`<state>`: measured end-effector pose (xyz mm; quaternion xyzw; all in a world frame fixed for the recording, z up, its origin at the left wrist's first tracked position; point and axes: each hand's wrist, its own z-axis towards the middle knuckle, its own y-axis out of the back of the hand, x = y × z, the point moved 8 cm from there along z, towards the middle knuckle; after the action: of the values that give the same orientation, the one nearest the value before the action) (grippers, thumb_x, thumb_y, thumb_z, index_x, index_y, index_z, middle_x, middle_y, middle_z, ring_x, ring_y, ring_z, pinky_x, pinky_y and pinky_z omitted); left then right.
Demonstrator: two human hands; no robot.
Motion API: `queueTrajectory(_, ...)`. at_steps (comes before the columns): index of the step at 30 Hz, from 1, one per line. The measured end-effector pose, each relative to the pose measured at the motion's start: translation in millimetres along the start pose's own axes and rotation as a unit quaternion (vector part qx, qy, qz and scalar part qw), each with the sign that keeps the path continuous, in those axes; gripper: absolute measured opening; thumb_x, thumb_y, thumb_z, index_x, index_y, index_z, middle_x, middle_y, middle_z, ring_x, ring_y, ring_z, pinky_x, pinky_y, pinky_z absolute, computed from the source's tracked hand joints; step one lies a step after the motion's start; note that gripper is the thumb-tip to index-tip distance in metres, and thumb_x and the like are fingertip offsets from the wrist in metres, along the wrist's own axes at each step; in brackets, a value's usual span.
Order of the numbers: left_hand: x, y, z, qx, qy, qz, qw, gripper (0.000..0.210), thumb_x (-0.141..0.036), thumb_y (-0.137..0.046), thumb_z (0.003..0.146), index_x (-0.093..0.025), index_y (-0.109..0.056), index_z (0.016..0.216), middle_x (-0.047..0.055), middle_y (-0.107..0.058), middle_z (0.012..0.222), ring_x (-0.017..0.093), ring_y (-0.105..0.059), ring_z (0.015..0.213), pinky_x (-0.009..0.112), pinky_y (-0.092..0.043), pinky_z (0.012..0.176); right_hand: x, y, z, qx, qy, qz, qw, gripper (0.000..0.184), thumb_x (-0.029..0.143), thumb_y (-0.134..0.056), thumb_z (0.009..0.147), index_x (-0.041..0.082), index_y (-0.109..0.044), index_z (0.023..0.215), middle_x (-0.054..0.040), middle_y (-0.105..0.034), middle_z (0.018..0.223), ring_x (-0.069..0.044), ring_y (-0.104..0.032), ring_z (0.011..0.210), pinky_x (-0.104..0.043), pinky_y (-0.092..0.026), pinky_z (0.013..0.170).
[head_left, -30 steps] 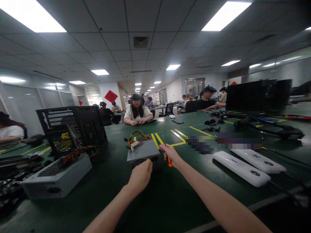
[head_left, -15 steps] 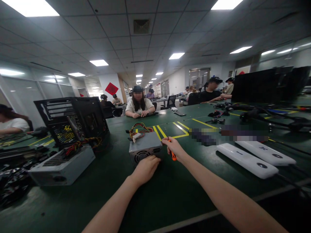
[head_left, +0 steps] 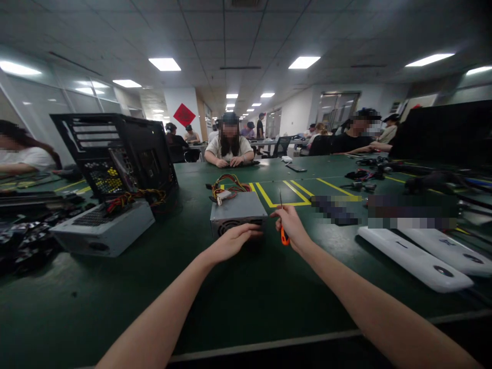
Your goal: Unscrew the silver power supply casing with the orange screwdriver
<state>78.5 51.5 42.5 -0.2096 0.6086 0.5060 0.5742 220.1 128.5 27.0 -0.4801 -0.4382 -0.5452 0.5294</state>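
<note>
holds an orange-handled screwdriver in the right hand, with fingers curled closed around the tool and with its thin shaft pointing upward past the thumb side. sets this hand just beside the right edge of a grey power supply, apart from it. holds the left hand in front of the same power supply, with fingers extended and loosely together, roughly half open, and with nothing visible in its grasp; too blurred at the fingertips to tell whether touching the casing or only near it. shows the power supply near the middle of the green worktop, straight ahead between the arms, with a round fan grille toward the near edge, partly covered by the left hand. carries coloured cables and a white connector at the back left of its top. to the left, shows another power supply in front of a black computer case. to the right, shows 2 white devices side by side, well apart from the right hand. beyond the screwdriver, shows yellow tape lines, and at the far edge a person in a white top.
</note>
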Motion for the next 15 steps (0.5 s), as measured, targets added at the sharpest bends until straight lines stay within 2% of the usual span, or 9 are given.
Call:
queueTrajectory(4,5.3,12.9,-0.8,-0.003,0.006,0.088,0.996,0.032,-0.018,-0.037,0.085,-0.013,-0.054,0.112,0.007,-0.059,0.114,0.013,-0.055,0.104,0.029,-0.040,0.094,0.9,6.6,1.6,-0.005,0.017,0.008,1.000,0.014,0.020,-0.045,0.073,0.019,-0.045,0.087,0.0046,-0.053,0.071,-0.004,-0.043,0.043,-0.017,-0.037,0.043)
queueTrajectory(6,8.5,20.1,-3.9,0.000,0.021,0.162,0.987,0.031,-0.019,-0.038,0.084,-0.015,-0.057,0.108,0.005,-0.062,0.107,0.014,-0.058,0.098,0.028,-0.043,0.088,4.2,9.2,-0.3,-0.008,0.028,0.008,1.000,0.017,0.025,-0.046,0.076,0.021,-0.046,0.093,0.0047,-0.054,0.073,-0.004,-0.047,0.048,-0.016,-0.039,0.047)
queueTrajectory(8,11.4,28.1,-7.8,-0.008,0.033,0.244,0.969,0.032,-0.020,-0.038,0.084,-0.019,-0.059,0.108,0.002,-0.064,0.102,0.014,-0.059,0.092,0.028,-0.044,0.085,7.4,10.3,-3.8,-0.010,0.033,0.007,0.999,0.025,0.031,-0.045,0.079,0.025,-0.042,0.104,0.0059,-0.053,0.072,-0.005,-0.050,0.051,-0.017,-0.042,0.051)
queueTrajectory(10,16.3,34.4,-11.4,-0.017,0.046,0.328,0.943,0.032,-0.019,-0.040,0.082,-0.020,-0.060,0.106,0.002,-0.063,0.104,0.017,-0.057,0.096,0.030,-0.042,0.088,9.7,6.9,-7.9,0.004,0.039,0.018,0.999,0.033,0.035,-0.045,0.081,0.029,-0.037,0.112,0.0071,-0.053,0.069,-0.005,-0.050,0.048,-0.018,-0.042,0.050)
queueTrajectory(15,25.1,26.7,-15.8,-0.002,0.044,0.447,0.894,0.032,-0.019,-0.040,0.082,-0.022,-0.059,0.108,0.004,-0.060,0.110,0.021,-0.055,0.101,0.034,-0.038,0.090,11.5,-0.7,-16.2,-0.004,0.051,-0.008,0.999,0.024,0.039,-0.042,0.082,0.025,-0.041,0.102,0.0086,-0.049,0.060,-0.004,-0.041,0.037,-0.017,-0.036,0.041)
